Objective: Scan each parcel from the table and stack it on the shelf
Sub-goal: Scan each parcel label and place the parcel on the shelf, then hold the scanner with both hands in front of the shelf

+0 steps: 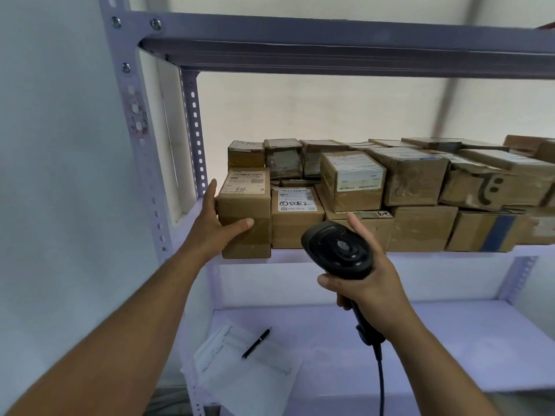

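A brown cardboard parcel (pixel 244 214) with a white label on top stands at the left end of the middle shelf (pixel 288 256), its front corner slightly over the shelf edge. My left hand (pixel 214 223) holds it, fingers along its left side and thumb across its front. My right hand (pixel 368 274) grips a black corded barcode scanner (pixel 339 250) below and right of that parcel, in front of the shelf edge. Several other taped cardboard parcels (pixel 414 181) fill the shelf to the right in two layers.
A grey metal upright (pixel 135 115) and a crossbeam (pixel 330 49) frame the bay. On the lower shelf (pixel 450 340) lie sheets of paper (pixel 240 364) and a black pen (pixel 256 343). The scanner's cable (pixel 380 382) hangs down.
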A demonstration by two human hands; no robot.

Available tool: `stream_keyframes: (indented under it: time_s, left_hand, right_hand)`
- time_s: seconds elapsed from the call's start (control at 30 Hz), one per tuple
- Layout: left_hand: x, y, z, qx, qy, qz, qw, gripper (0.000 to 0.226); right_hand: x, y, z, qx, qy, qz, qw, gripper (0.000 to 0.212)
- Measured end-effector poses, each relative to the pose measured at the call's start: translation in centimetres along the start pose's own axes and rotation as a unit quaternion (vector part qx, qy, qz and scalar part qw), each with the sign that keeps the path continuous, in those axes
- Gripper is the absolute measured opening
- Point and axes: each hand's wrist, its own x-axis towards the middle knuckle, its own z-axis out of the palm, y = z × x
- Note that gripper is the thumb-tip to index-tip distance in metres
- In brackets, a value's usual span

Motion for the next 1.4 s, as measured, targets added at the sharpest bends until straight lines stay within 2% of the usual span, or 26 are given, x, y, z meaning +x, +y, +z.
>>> stream_keyframes:
  time_s: [0.1,0.23,0.43,0.53,0.67,0.77,0.83,0.93,1.0,1.23,1.4]
  left_hand:
    - [-0.5,0.2,-0.1,0.002,0.018,0.015,1.000,0.100]
    - [-1.1,0.5,-0.6,0.045,0.082,0.048,0.994,0.101]
    - [-3.7,1.5,-0.8,0.056,0.222,0.129,0.965,0.072]
    - [-5.5,2.1,0.3,0.018,0.242,0.152,0.958,0.053]
    - [-8.7,1.9,3.5,-0.049,0.187,0.169,0.967,0.023]
    - [-11.2,1.6,6.6,-0.063,0.111,0.153,0.980,0.018]
    - [-12.6,1.7,8.7,-0.071,0.028,0.140,0.987,0.016]
    - [-14.1,2.0,11.1,-0.059,-0.104,0.132,0.984,0.030]
    - [-14.7,2.2,12.1,-0.059,-0.155,0.119,0.979,0.034]
    - [-15.5,2.4,14.2,-0.108,-0.230,0.081,0.964,0.034]
    - [-15.7,2.4,15.5,-0.145,-0.283,0.069,0.946,0.047]
  right_hand:
    - [0.0,-0.2,-0.1,-0.001,0.000,-0.003,1.000,0.101]
    - [-0.3,-0.2,-0.2,-0.010,0.000,-0.007,1.000,0.102]
    - [-0.9,-0.3,-0.1,-0.009,0.009,-0.002,1.000,0.101]
    - [-1.3,-0.3,0.0,-0.011,0.023,0.003,1.000,0.098]
    - [-1.5,-0.1,0.1,-0.003,0.054,0.007,0.999,0.091]
    - [-1.6,0.2,0.2,0.004,0.078,0.006,0.997,0.089]
    - [-1.8,0.1,0.3,0.008,0.093,0.007,0.996,0.089]
    - [-2.1,0.1,0.2,0.004,0.128,0.016,0.992,0.098]
    - [-2.4,0.3,-0.2,-0.002,0.148,0.019,0.989,0.102]
    - [-3.8,0.8,-1.0,-0.026,0.191,0.053,0.980,0.104]
    - [-4.6,1.5,-2.1,-0.041,0.208,0.070,0.975,0.105]
